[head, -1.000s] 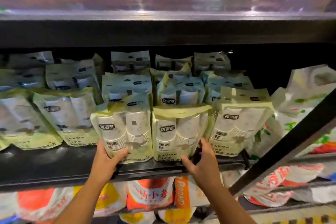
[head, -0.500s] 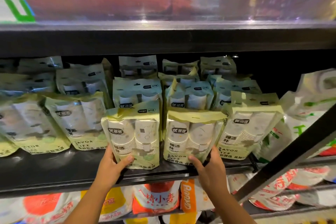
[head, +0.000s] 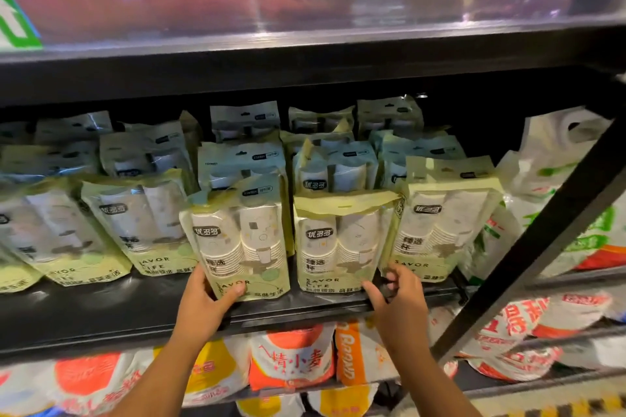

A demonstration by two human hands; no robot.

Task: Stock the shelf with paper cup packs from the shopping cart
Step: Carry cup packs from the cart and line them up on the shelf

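Seating packs at shelf (head: pixel 101 322) front edge: left hand (head: pixel 206 300) grips left paper cup pack (head: pixel 238 240) low, right hand (head: pixel 398 296) pinches corner of right paper cup pack (head: pixel 338 244). Next, likely: release, square both.

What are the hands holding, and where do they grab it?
The left hand grips one paper cup pack at its bottom left corner. The right hand pinches the next pack at its bottom right corner.
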